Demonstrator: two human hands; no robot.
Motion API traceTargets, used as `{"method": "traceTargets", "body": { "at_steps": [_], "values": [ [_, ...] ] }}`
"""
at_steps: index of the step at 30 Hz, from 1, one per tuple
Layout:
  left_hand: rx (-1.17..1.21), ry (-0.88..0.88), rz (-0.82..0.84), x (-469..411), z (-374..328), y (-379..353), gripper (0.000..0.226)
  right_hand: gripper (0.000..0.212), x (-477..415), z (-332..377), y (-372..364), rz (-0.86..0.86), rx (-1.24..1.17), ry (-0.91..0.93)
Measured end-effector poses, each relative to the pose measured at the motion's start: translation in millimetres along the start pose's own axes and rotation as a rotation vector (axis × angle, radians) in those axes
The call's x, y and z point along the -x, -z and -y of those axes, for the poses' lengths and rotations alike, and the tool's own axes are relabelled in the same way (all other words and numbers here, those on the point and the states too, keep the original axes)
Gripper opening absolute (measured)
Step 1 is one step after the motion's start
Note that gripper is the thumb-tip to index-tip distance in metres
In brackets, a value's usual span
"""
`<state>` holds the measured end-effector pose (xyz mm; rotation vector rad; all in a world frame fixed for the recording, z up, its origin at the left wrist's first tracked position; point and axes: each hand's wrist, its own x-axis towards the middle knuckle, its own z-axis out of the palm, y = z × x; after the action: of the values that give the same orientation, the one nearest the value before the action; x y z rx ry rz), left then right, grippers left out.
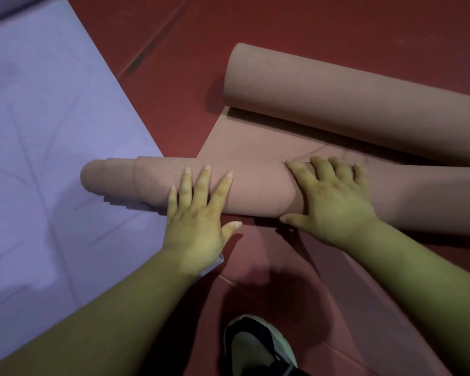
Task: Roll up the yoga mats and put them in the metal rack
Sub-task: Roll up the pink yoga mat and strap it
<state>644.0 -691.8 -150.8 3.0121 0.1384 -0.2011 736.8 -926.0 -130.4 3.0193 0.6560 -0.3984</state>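
Head view: pink mat, part-rolled, lying on red floor, its left end over purple mat. Left hand and right hand press on it, fingers spread. Far roll behind, possibly the same mat. Shoe below.

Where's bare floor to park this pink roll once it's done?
Bare floor lies beyond, between the purple mat and the far roll. A smaller patch lies nearer, by the shoe. Crowded: left hand and right hand press the near roll, and only a thin flat strip parts the two rolls.
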Motion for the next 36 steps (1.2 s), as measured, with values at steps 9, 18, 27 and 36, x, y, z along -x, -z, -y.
{"method": "traceTargets", "body": {
  "at_steps": [9,18,27,36],
  "values": [
    [0.003,0.007,0.001,-4.7,-6.8,1.2,0.097,0.112,-26.9,-7.3,21.5,0.138,-0.063,0.006],
    [0.014,-0.019,0.020,-1.4,0.8,2.4,0.098,0.119,-24.7,-11.6,20.4,0.127,-0.015,0.056],
    [-0.007,-0.011,-0.020,8.6,-3.2,2.5,0.113,0.105,-17.9,-13.7,24.8,0.186,-0.079,0.101],
    [-0.003,-0.013,-0.089,44.6,3.1,-11.6,0.105,0.107,24.5,-0.2,14.7,0.430,-0.329,0.127]
  ]
}}
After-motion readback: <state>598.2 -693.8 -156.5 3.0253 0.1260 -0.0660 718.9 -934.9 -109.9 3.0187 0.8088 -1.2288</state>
